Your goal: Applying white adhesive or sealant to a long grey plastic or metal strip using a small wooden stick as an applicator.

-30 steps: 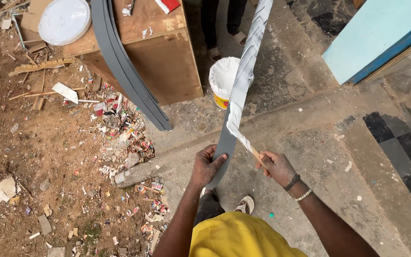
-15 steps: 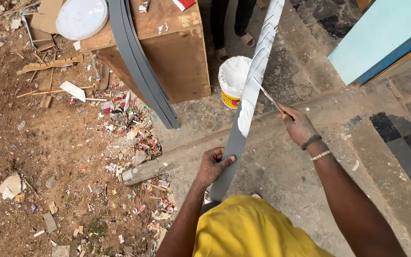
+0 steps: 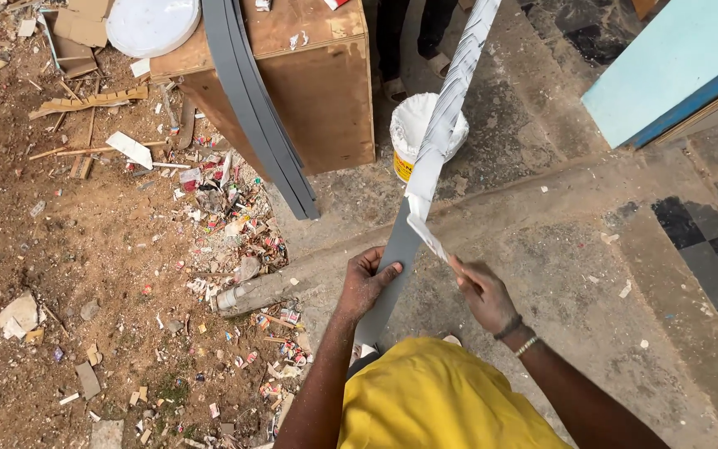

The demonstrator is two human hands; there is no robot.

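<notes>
A long grey strip (image 3: 392, 266) rises from near my body toward the top of the view; its upper part (image 3: 459, 83) is coated white. My left hand (image 3: 365, 283) grips the bare grey lower part. My right hand (image 3: 482, 293) holds a flat scraper-like blade (image 3: 427, 237), smeared white, whose tip rests against the strip where the white coat ends. A white bucket (image 3: 413, 129) of white paste stands on the concrete behind the strip.
A wooden cabinet (image 3: 317, 91) stands at the top, with curved grey strips (image 3: 251, 100) leaning on it and a white lid (image 3: 153, 25) on top. Rubble and scraps (image 3: 226, 216) litter the dirt at left. A turquoise panel (image 3: 675, 66) lies at right. Someone's feet (image 3: 417, 62) stand beyond the bucket.
My right hand came back down from higher on the strip to the edge of the white coat. My left hand kept its grip on the grey part.
</notes>
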